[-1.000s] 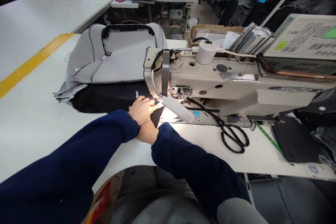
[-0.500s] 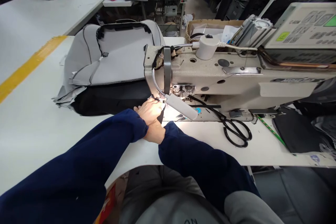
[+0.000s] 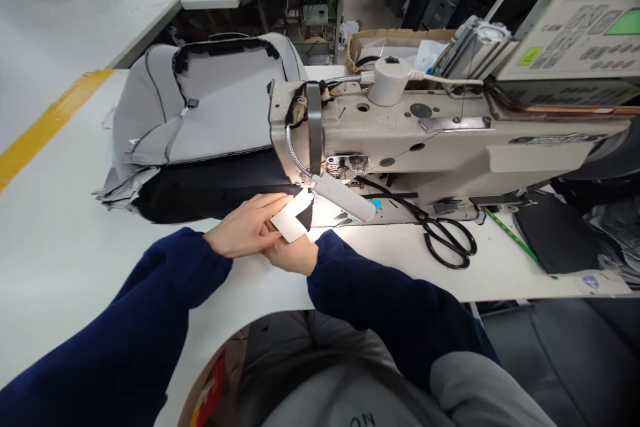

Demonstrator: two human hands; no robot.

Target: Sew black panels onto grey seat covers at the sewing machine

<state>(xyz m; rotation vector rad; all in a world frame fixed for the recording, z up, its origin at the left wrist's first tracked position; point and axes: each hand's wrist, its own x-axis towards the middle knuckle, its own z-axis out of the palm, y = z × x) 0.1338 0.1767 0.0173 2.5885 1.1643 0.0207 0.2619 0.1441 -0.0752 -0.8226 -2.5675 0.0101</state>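
My left hand (image 3: 245, 230) lies over a small white fabric piece (image 3: 293, 221) just in front of the needle of a beige sewing machine (image 3: 425, 140); its fingers are stretched along the piece and pinch its edge. My right hand (image 3: 295, 255) sits under and behind it, fingers curled on the same piece, partly hidden. Black fabric (image 3: 210, 190) runs under the machine head to the left. A lamp on a flexible neck (image 3: 343, 197) lights the spot.
A grey seat cover (image 3: 210, 103) lies on the white table (image 3: 60, 240) behind the black fabric. Black scissors (image 3: 445, 237) rest right of the needle. A control panel (image 3: 580, 40) and a cardboard box (image 3: 395, 47) stand behind the machine. Other tables with stacked material are further back.
My left hand has drawn back toward me and to the left, uncovering the white piece; earlier both hands were bunched tight at the needle. The view has shifted slightly.
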